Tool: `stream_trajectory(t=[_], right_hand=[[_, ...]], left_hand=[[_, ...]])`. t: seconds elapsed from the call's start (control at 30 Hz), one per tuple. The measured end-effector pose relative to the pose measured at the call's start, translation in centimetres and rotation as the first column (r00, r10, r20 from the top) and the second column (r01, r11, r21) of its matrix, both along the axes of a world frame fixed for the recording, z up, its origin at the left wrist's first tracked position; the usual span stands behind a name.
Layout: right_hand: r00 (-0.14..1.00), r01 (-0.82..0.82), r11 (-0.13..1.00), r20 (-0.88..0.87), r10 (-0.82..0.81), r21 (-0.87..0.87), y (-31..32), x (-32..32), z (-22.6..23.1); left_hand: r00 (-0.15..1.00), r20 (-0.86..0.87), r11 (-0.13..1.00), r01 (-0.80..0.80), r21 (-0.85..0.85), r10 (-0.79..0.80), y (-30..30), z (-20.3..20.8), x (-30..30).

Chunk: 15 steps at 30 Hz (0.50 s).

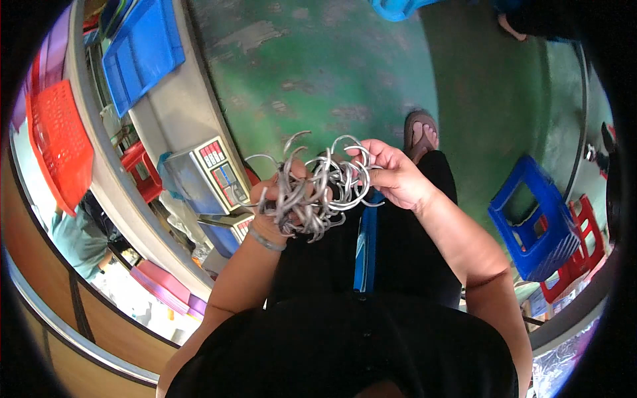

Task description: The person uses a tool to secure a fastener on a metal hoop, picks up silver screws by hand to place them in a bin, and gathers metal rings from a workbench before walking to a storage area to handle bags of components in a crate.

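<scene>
A tangled bunch of grey metal S-shaped hooks (292, 202) is in front of me at waist height. My left hand (267, 229), with a band at its wrist, is closed around the bunch from the left and below; the hooks hide most of its fingers. On the right side of the cluster, my right hand (397, 178) pinches shinier curved hooks (345, 174) between thumb and fingers. These overlap the left bunch, and I cannot tell whether they are linked. Several curved ends stick out upward and sideways.
To my left, a counter (176, 106) bears a digital scale (222, 172) and a blue tray (142, 56). A red basket (60, 142) is farther left. Blue (534, 219) and red plastic stools (587, 232) stand right. Another person's foot (511, 28) shows at the upper right.
</scene>
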State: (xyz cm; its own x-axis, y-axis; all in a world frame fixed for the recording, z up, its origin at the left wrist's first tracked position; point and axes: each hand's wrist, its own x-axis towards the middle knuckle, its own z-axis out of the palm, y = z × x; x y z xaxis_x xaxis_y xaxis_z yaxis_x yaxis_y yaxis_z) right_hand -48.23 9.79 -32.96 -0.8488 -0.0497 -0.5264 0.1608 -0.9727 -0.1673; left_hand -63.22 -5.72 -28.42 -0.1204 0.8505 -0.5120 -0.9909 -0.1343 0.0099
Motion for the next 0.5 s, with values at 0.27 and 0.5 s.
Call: stream_trajectory(t=[0.27, 0.5], right_hand=[[0.971, -0.105, 0.984, -0.228, 0.070, -0.143, -1.6, -4.1, 7.1], [0.926, -0.274, 0.944, -0.316, 0.207, -0.182, -3.5, -7.9, 14.6]], left_hand=[[0.963, -0.005, 0.948, -0.264, 0.176, 0.269, -2.9, 9.8, -0.8], [0.908, -0.038, 0.876, -0.390, 0.282, 0.417, -6.3, 17.3, -1.4]])
